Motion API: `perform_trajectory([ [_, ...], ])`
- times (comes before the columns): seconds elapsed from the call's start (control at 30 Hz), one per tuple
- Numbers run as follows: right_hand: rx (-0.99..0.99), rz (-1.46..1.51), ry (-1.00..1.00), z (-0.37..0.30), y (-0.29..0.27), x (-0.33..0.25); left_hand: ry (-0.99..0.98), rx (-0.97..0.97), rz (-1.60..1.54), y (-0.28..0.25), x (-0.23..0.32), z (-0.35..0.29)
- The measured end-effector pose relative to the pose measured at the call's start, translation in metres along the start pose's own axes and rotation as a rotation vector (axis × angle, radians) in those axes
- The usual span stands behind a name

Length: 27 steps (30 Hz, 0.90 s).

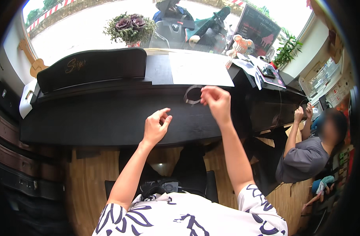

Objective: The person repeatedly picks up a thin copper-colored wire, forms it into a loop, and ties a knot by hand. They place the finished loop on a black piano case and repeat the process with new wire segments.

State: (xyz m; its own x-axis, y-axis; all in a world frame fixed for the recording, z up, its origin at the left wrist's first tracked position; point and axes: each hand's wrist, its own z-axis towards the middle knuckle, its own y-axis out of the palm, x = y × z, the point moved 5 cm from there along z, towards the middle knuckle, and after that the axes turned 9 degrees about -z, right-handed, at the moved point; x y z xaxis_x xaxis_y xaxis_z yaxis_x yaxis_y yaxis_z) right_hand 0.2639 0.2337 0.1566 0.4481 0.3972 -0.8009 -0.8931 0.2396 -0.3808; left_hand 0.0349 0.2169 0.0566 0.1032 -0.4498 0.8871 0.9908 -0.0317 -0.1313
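My right hand (217, 103) is above the dark tabletop, its thumb and fingers pinched at the right edge of a thin, pale coil of wire or string (185, 95). The coil forms a loose ring, with a small whitish piece at its lower left. Lower and to the left, my left hand (156, 126) hovers near the front edge of the black piano-like top (105, 114). Its fingers are loosely curled, with the thumb apart from the index finger, and I see nothing in them.
Behind the coil lies a white sheet (203, 69). A raised black panel (93, 69) stands back left. Papers and a phone (268, 72) are at back right, near a plant (289, 51). A co-worker (305, 149) sits on the right, hands raised.
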Motion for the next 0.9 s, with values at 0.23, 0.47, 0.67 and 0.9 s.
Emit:
perform_trajectory([
  [0.23,0.171,-0.144,0.186,0.166,-0.062,0.096,0.004,0.08,0.057,0.006,-0.007,-0.001],
  [0.47,0.147,-0.445,0.341,0.208,-0.076,0.198,-0.015,0.074,0.027,0.004,-0.007,-0.002],
  [0.67,0.137,-0.86,0.163,0.201,-0.06,0.192,-0.007,0.067,0.029,-0.002,-0.012,-0.001],
  [0.9,0.248,-0.891,-0.242,0.127,-0.038,0.082,0.092,0.115,-0.04,-0.002,-0.008,0.004],
])
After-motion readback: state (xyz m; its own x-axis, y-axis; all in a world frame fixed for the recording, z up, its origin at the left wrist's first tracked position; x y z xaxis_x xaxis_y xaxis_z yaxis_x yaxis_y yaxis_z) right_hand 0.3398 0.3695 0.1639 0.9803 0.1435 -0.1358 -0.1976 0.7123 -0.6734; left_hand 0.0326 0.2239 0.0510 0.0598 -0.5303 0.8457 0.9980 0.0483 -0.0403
